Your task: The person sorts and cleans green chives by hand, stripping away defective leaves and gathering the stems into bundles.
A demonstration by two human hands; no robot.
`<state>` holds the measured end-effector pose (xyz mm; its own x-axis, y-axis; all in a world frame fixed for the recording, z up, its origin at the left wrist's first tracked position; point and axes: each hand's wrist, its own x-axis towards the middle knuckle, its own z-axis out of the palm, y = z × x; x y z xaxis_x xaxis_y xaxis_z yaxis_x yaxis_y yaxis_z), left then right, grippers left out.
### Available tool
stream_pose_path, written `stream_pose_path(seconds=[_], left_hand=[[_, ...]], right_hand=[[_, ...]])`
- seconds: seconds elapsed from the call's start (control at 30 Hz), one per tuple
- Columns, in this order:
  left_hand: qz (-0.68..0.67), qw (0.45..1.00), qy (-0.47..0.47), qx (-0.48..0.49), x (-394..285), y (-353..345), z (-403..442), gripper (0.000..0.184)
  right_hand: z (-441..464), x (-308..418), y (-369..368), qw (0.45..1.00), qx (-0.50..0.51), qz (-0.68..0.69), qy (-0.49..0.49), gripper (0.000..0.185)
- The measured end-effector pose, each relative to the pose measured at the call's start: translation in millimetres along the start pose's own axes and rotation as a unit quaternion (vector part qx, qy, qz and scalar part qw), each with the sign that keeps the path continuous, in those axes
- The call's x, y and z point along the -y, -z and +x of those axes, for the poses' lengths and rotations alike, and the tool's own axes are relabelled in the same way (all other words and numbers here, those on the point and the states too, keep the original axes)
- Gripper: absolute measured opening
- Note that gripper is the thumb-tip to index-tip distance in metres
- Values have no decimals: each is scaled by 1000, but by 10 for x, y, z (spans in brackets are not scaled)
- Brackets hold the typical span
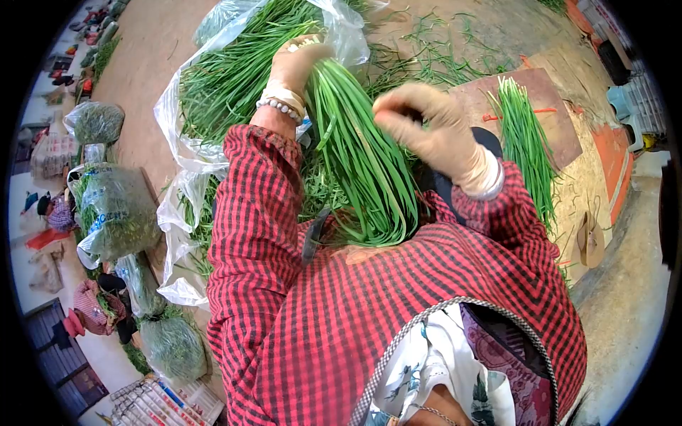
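Observation:
My left hand [302, 62], in a thin pale glove with a beaded bracelet at the wrist, is closed round the white stem ends of a bunch of garlic chives [362, 156]. The long green leaves hang down toward my lap, their tips bent over. To the right of that bunch, my gloved right hand [435, 131] is raised, its thumb and fingertips brought together in a pinch. Whether anything is between them I cannot make out. Beyond my left hand lies a big heap of chives [227, 89] in an open clear plastic bag [170, 106].
At right, another chive bunch [522, 135] lies on a brown board [561, 135] over a red tie. Loose leaves [455, 57] litter the ground ahead. Filled plastic bags [117, 209] line the left, near another person [99, 307]. Crates [167, 405] stand at lower left.

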<state>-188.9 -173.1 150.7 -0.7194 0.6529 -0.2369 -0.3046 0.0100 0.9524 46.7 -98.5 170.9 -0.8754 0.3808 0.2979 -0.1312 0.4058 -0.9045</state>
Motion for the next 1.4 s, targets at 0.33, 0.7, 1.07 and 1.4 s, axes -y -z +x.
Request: stream_pose_path(seconds=[0.33,0.7,1.07,1.4], left_hand=[[40,997,-22,-63,8,31,-29,41],[128,982,-126,-57,-339,-76,-124,55],[176,970,-154,-67,-289,-35,-50,56],[275,909,-311,-22,-366,-42,-109,52]], right_hand=[[20,-82,-260,977,78,-191,-46,20],[212,-106,-242,987,91,88,-97,21],[378,-166,-274,961,18,-270,55,12],[352,272,155,925,244,225,-184,13]])
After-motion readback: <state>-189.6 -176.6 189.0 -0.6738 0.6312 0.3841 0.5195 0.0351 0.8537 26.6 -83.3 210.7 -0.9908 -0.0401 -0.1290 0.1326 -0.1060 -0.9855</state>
